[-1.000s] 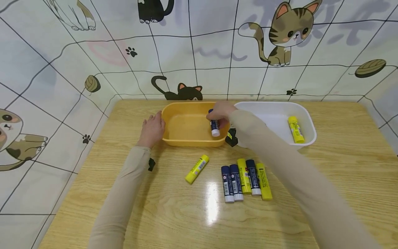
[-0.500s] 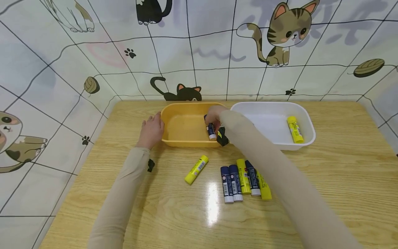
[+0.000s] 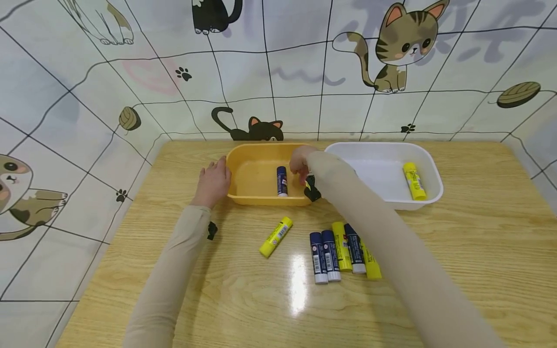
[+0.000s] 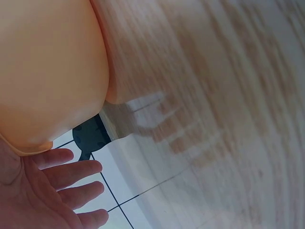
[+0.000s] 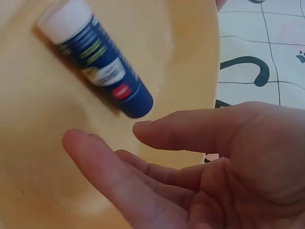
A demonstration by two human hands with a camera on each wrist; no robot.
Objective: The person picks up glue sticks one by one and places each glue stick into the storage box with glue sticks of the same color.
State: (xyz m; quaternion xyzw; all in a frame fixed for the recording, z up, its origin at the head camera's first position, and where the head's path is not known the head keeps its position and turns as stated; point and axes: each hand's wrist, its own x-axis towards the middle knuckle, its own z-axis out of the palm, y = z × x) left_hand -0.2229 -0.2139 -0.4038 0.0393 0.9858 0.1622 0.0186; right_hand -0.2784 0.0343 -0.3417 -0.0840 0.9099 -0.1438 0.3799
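Observation:
A dark blue glue stick (image 3: 282,181) with a white end lies in the orange-yellow tray (image 3: 243,199). Just to its right, inside the tray, is my right hand (image 3: 301,162); in the right wrist view its thumb and fingers are spread apart with nothing between them, and the glue stick (image 5: 102,64) lies beyond the fingertips. My left hand (image 3: 213,182) rests against the tray's left rim. From the left wrist view, the fingers (image 4: 76,174) of that hand extend loosely beside the tray wall (image 4: 52,62).
To the right, a white tray (image 3: 370,150) holds one yellow glue stick (image 3: 414,181). A yellow glue stick (image 3: 276,237) lies alone in front of the orange-yellow tray. Right of it several blue and yellow glue sticks (image 3: 342,246) form a row, partly behind the right sleeve (image 3: 391,232).
My right hand lowered the blue glue stick into the orange-yellow tray and let it go. The stick now lies farther left, apart from the fingers. The left hand has stayed at the rim.

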